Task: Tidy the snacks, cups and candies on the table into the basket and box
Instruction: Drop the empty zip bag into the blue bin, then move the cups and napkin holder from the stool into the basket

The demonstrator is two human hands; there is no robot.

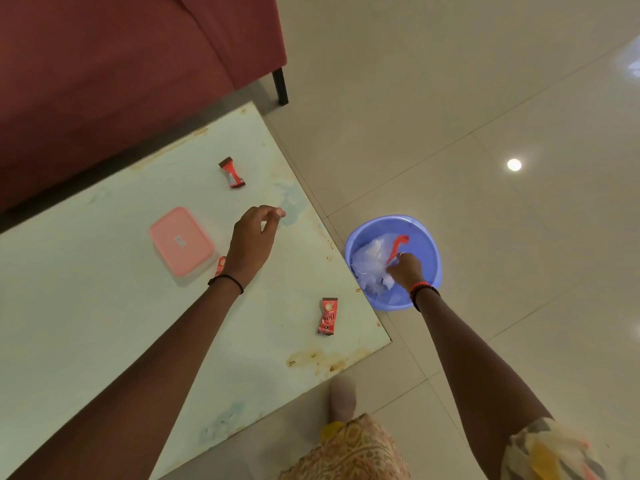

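Note:
A blue plastic basket [427,237] stands on the floor by the table's right corner, with crumpled clear plastic cups [369,263] in it. My right hand [407,271] is down inside it, fingers closed on the lower end of a red snack packet [399,244]. My left hand [251,242] hovers over the table with thumb and fingertips pinched together; I see nothing between them. A pink lidded box [181,240] lies shut on the table. Red packets lie at the far side [232,173], near the front edge [327,316], and half hidden under my left wrist [220,266].
The pale, stained table [104,341] runs diagonally with its right corner next to the basket. A dark red sofa [104,71] stands behind it, one black leg [281,85] showing. My foot [343,398] is on the tiled floor by the front edge.

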